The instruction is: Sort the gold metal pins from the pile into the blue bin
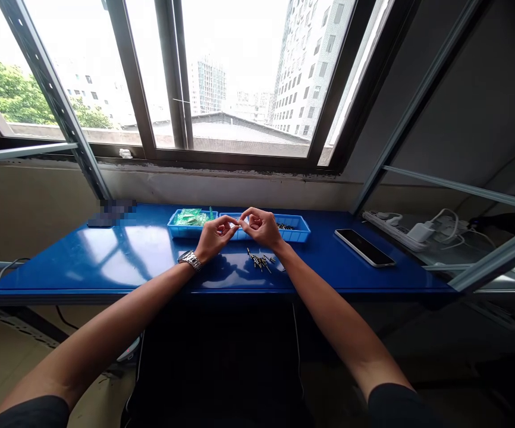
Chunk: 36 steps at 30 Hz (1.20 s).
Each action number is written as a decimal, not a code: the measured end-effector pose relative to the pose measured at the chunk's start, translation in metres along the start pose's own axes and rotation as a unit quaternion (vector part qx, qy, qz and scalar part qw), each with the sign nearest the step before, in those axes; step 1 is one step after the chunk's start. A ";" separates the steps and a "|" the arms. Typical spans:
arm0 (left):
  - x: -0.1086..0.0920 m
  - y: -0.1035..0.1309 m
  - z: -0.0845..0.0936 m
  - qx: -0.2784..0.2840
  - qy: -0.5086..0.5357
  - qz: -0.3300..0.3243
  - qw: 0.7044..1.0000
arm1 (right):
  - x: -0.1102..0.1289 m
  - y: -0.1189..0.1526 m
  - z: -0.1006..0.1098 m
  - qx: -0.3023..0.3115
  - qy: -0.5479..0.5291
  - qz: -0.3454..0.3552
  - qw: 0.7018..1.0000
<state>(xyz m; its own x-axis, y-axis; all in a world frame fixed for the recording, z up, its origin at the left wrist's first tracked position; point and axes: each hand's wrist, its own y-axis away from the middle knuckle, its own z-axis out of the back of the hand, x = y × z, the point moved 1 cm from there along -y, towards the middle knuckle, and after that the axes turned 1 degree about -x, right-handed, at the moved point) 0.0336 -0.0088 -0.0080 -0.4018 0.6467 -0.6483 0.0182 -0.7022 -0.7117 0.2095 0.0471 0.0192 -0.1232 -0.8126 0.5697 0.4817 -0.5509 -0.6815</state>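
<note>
My left hand (216, 236) and my right hand (261, 227) meet above the blue table (150, 279), fingertips pinched close together. Whatever lies between the fingertips is too small to make out. Behind the left hand stands a blue bin (175, 230) with green-tinted plastic bags (190, 217) in it. A longer blue bin (300, 236) sits behind the right hand and holds small dark pieces (285, 226); part of it is hidden by the hands. Below the right hand, a loose pile of thin black-and-brass pieces (261, 260) lies on the tabletop.
To the right a smartphone (364, 247) lies on the table, near a power strip (395, 230) with a white charger (420, 232) and cables. A blurred dark object (112, 213) is at the back left. Metal shelf posts (92, 160) frame the table before a window.
</note>
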 end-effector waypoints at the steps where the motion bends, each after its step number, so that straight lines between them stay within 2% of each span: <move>1: 0.000 0.000 0.000 -0.004 -0.002 -0.001 1.000 | 0.000 0.000 0.001 -0.001 0.000 -0.001 1.000; 5: -0.002 0.000 0.003 -0.024 -0.005 -0.005 1.000 | -0.002 -0.001 0.003 0.012 0.001 -0.004 1.000; 12: -0.004 0.000 0.003 -0.023 0.002 -0.003 1.000 | -0.004 -0.002 -0.002 0.086 -0.009 0.000 0.996; 15: -0.004 0.000 0.003 -0.022 0.005 0.000 1.000 | -0.003 -0.002 0.000 0.076 -0.008 0.001 0.997; 22: -0.002 -0.001 0.003 -0.017 0.000 0.002 1.000 | -0.001 -0.002 0.004 0.005 -0.007 -0.005 1.000; 29: 0.002 0.000 -0.001 0.011 -0.007 0.001 1.000 | 0.000 -0.002 0.001 0.010 -0.027 -0.011 1.000; 36: -0.002 0.000 0.002 -0.015 -0.007 -0.001 1.000 | -0.003 -0.003 0.004 0.029 -0.019 -0.013 0.999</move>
<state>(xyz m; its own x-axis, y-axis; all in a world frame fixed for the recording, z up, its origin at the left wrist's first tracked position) 0.0326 -0.0106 -0.0067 -0.4141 0.6434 -0.6438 0.0451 -0.6920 -0.7205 0.2118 0.0523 0.0213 -0.1036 -0.7890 0.6056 0.5282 -0.5596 -0.6387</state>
